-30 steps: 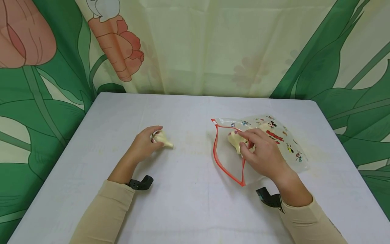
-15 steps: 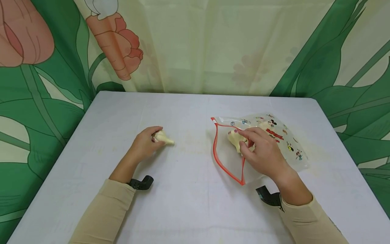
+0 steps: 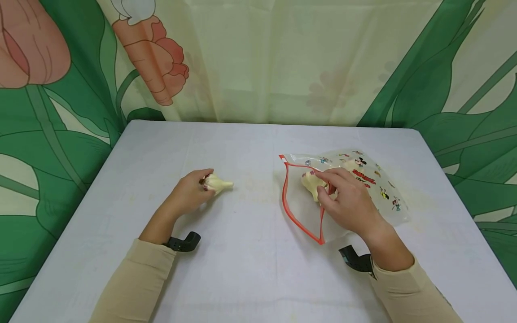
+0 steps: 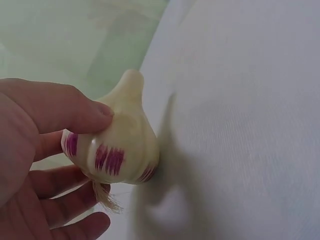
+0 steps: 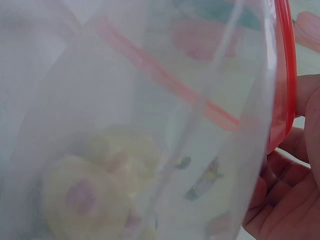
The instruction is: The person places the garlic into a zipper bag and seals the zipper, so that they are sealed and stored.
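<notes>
My left hand (image 3: 193, 190) grips a cream garlic bulb (image 3: 216, 184) with purple streaks (image 4: 120, 145), its stem pointing right, low over the white table (image 3: 242, 251). On the right lies a clear zip bag (image 3: 355, 188) with a red seal and cartoon prints, its mouth facing left and held wide. My right hand (image 3: 343, 197) pinches the bag's upper red rim (image 5: 282, 90) between thumb and fingers. Inside the bag are garlic bulbs (image 3: 313, 183), blurred through the plastic (image 5: 95, 195) in the right wrist view.
A curtain (image 3: 258, 58) printed with green leaves and flowers hangs behind and beside the table. Black wrist straps (image 3: 183, 242) sit at both beige sleeves. Bare table stretches between the two hands.
The left hand has turned the garlic bulb and shifted it slightly to the right. The right hand and the bag have hardly moved.
</notes>
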`<act>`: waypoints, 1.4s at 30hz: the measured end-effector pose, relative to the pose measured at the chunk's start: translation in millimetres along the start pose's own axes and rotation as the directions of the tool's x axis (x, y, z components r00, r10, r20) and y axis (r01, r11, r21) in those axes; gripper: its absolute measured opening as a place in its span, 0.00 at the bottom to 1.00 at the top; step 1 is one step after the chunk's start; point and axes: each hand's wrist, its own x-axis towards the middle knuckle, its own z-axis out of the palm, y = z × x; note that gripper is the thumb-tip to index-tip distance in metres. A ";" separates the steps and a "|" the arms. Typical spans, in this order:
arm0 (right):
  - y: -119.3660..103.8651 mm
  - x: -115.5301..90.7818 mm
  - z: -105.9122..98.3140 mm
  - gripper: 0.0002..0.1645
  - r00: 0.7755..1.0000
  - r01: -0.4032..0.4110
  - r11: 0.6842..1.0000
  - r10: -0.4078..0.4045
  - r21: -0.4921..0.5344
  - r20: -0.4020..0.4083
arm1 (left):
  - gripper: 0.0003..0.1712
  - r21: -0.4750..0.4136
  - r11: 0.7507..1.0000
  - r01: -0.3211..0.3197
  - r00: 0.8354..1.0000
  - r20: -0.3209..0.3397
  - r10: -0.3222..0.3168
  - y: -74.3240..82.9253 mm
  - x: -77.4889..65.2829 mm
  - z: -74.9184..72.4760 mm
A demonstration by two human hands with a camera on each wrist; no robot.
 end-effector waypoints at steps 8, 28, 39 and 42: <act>-0.1 0.6 -0.3 0.19 1.000 -0.001 1.000 0.001 -0.001 0.001 | 0.37 -0.020 0.998 -0.054 0.998 -0.019 0.054 16.2 -7.4 2.8; -0.7 0.5 -0.3 0.19 1.000 0.000 1.000 0.000 0.002 -0.004 | 0.31 -0.060 0.942 -0.330 0.944 -0.048 0.328 68.6 -20.7 22.5; -1.4 1.4 1.3 0.19 1.000 -0.007 1.000 0.007 -0.002 0.008 | 0.28 -0.050 0.902 -0.428 0.903 -0.055 0.425 84.6 -19.2 38.6; -1.4 1.6 1.7 0.19 1.000 -0.008 1.000 0.008 -0.001 0.008 | 0.28 -0.045 0.897 -0.440 0.898 -0.052 0.438 90.3 -19.1 42.4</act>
